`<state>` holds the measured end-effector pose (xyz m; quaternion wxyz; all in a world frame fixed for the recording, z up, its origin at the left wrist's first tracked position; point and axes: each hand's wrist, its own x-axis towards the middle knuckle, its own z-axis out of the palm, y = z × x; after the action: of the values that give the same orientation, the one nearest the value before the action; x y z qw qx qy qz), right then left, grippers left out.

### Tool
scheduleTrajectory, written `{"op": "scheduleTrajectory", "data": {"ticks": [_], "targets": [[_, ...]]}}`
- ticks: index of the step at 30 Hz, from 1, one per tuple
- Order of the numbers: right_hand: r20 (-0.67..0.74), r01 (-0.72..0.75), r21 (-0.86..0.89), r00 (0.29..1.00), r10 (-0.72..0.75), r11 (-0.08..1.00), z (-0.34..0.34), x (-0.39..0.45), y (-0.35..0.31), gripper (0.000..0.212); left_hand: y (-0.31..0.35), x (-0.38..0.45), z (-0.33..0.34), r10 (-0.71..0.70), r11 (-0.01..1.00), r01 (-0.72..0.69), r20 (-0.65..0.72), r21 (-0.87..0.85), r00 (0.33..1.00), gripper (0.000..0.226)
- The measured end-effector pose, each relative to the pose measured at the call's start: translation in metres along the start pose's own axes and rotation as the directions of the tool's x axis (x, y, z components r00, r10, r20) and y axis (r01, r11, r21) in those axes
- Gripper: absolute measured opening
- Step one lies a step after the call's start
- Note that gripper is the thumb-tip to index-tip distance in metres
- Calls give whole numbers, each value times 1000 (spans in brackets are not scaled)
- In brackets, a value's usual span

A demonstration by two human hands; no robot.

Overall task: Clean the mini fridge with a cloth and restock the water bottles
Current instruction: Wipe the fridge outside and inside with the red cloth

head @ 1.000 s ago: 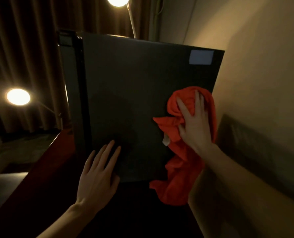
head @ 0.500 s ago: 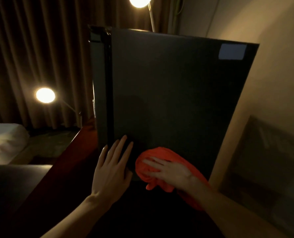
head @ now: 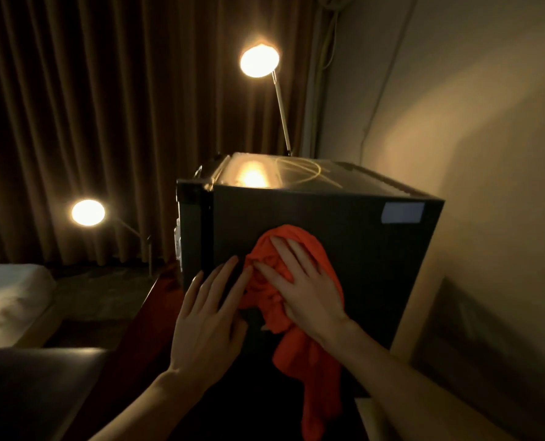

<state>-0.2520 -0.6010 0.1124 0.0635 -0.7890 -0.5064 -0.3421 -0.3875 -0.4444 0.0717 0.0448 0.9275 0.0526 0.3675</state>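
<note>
Orange cloth (head: 299,300) lay bunched against the dark side panel of the mini fridge (head: 353,249), pinned under my right hand (head: 309,288), whose fingers were spread flat and pressing, not curled. Its tail hung below my wrist. My left hand (head: 207,319) rested flat on the panel just beside the cloth, fingers straight.

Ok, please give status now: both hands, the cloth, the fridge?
Right hand flat, pressing red cloth on black mini fridge side. Left hand flat on the side, beside it. No water bottles visible; nothing blocking.
</note>
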Motion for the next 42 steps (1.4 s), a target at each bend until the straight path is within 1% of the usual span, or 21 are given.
{"op": "scheduleTrajectory", "data": {"ticks": [2, 4, 8, 11, 13, 14, 16, 18, 20, 23, 25, 26, 27, 28, 29, 31, 33, 36, 37, 40, 42], "targets": [[-54, 4, -11, 999, -5, 1000, -25, 15, 11, 88, 3, 13, -18, 7, 1000, -7, 7, -11, 1000, 74], [-73, -29, -23, 997, 28, 999, -53, 30, 22, 86, 6, 24, -35, 45, 998, -45, 5, -41, 999, 74], [-5, -51, 32, 999, 51, 998, -99, 54, 42, 76, 14, 48, -71, 118, 986, -125, -64, -113, 991, 68], [26, -139, 169, 990, 136, 976, -122, 52, 44, 72, 15, 66, -100, 76, 978, -92, -92, -188, 993, 66], [16, -219, 278, 975, 223, 935, -137, 52, 34, 75, 15, 73, -117, 2, 962, -11, -32, -274, 999, 65], [14, -227, 312, 972, 235, 923, -145, 56, 27, 74, 15, 75, -125, -23, 946, 26, 13, -323, 1000, 64], [21, -178, 331, 983, 181, 927, -161, 70, 11, 62, 16, 79, -138, -20, 903, 68, 117, -423, 993, 59], [75, -93, 302, 994, 74, 949, -176, 85, -6, 52, 18, 84, -151, 28, 837, 81, 191, -540, 981, 52], [123, -39, 272, 992, 6, 961, -189, 100, -19, 51, 20, 90, -161, 60, 717, 118, 230, -687, 971, 54], [97, -85, 287, 994, 59, 954, -205, 121, -39, 56, 13, 94, -169, 18, 503, 221, 267, -835, 964, 68], [85, -129, 300, 990, 108, 945, -214, 135, -54, 59, 2, 92, -170, 52, 368, 362, 408, -856, 911, 73], [82, -137, 297, 990, 118, 945, -217, 140, -61, 60, -4, 90, -171, 112, 361, 408, 473, -839, 874, 71], [78, -140, 289, 989, 122, 947, -219, 146, -68, 61, -9, 88, -171, 183, 390, 419, 515, -820, 838, 63], [72, -140, 277, 990, 124, 951, -222, 150, -74, 61, -13, 86, -173, 228, 442, 408, 540, -799, 810, 48], [65, -135, 263, 990, 122, 955, -224, 155, -79, 61, -17, 86, -174, 245, 485, 382, 542, -786, 804, 32], [42, -109, 237, 994, 102, 965, -229, 160, -86, 62, -26, 91, -178, 202, 525, 353, 516, -774, 832, 10], [-1, -93, 214, 995, 95, 972, -232, 158, -85, 59, -37, 102, -183, 83, 497, 388, 488, -776, 869, 6], [-7, -145, 219, 989, 150, 965, -224, 139, -76, 57, -53, 121, -197, -135, 317, 435, 415, -843, 900, 14], [10, -162, 232, 986, 164, 959, -219, 129, -74, 58, -58, 129, -201, -171, 285, 424, 390, -860, 905, 14], [81, -202, 317, 979, 186, 927, -201, 108, -79, 76, -57, 146, -208, -170, 218, 353, 321, -910, 932, 18], [119, -257, 399, 966, 228, 880, -188, 106, -86, 92, -46, 156, -211, -216, 66, 376, 354, -924, 910, 20]]}}
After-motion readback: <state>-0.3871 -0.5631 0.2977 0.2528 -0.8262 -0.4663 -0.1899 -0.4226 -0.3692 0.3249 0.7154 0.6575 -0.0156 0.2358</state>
